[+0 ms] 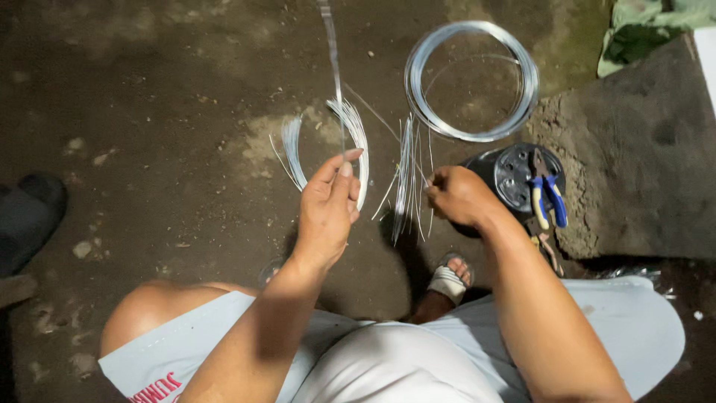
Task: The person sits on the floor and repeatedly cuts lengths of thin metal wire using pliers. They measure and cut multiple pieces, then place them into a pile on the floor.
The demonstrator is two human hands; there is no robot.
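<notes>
A rough, dark concrete floor point(149, 89) lies pale and chipped in patches — harsh light from above — with a crumpled green cloth point(649, 26) at the top-right corner.

An improvised work spot at ground level, likely a home yard: bare packed-earth floor point(149, 89), a coil of steel wire point(471, 80) lying on it, blue-handled pliers point(547, 195) atop a black plastic lid point(507, 175), rough concrete slab point(641, 157) at the right edge.

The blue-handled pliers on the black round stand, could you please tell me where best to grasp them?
Probably grip the pliers by both blue handles, coming from above on the side nearest the person: the handles point that way, lying flat and slightly spread on the black stand.
</notes>
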